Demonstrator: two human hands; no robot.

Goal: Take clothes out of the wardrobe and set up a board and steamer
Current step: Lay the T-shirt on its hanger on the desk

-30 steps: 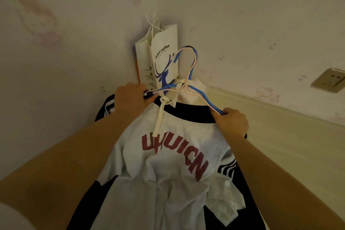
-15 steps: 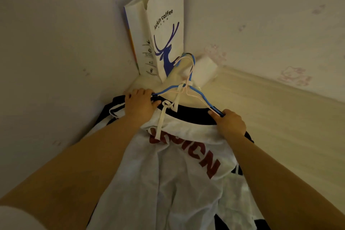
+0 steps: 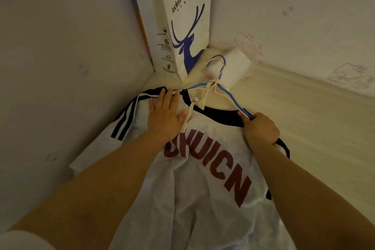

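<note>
Walls (image 3: 60, 46) meet in a corner ahead of me, above a pale wooden surface (image 3: 304, 128). On it lies the white shirt (image 3: 203, 199) with red letters and a dark collar. A paper coffee bag (image 3: 182, 16) stands in the corner. My left hand (image 3: 165, 111) lies flat, fingers straight, on the shirt's shoulder. My right hand (image 3: 260, 129) grips the blue hanger (image 3: 233, 97); a white roll (image 3: 235, 69) lies beside its hook.
</note>
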